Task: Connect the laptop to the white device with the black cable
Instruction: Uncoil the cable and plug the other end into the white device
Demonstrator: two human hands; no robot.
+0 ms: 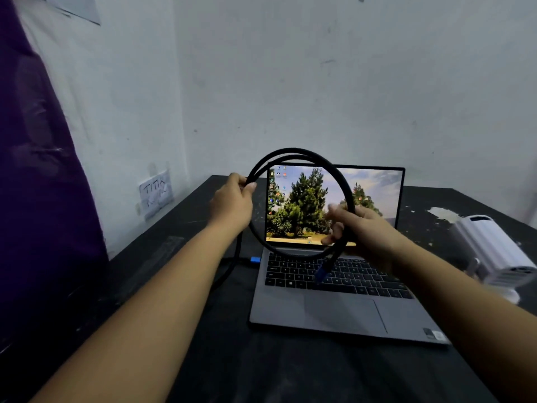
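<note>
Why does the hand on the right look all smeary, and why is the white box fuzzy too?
Head view: the right hand is blurred by motion, holding the black cable; the left hand looks sharper. The white device sits at the frame's edge, where the wide lens stretches and softens things. The laptop screen glows brightest in the dim room.

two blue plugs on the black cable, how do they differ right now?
The left plug sits at the left edge of the laptop, level, apparently plugged in; the free plug dangles over the keyboard, pointing down, connected to nothing. The left plug looks sharp; the free plug is blurred. The free plug hangs just below the right hand; no hand is near the left plug. Both are blue ends of the same cable.
</note>
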